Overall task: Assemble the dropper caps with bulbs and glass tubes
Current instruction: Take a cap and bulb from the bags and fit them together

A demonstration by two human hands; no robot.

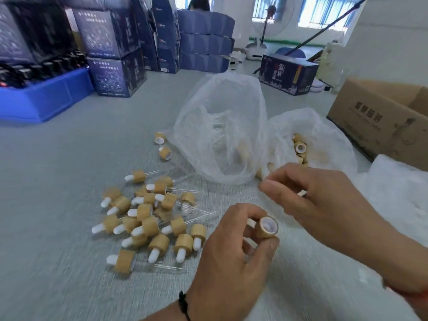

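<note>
The fingers (259,215) of the left hand (228,258) are curled round a tan bamboo-look dropper cap with a white lining (268,227), its open mouth turned up and to the right. Just above and right of it, the right hand (324,200) is held with fingertips pinched together; a clear glass tube is probably pinched there, but blur hides it. The cap's axis is judged to point roughly toward the right hand, the nearer one for insertion. A pile of finished droppers with white bulbs (148,218) lies to the left on the grey floor (69,181), with two clear plastic bags (222,135) behind.
</note>
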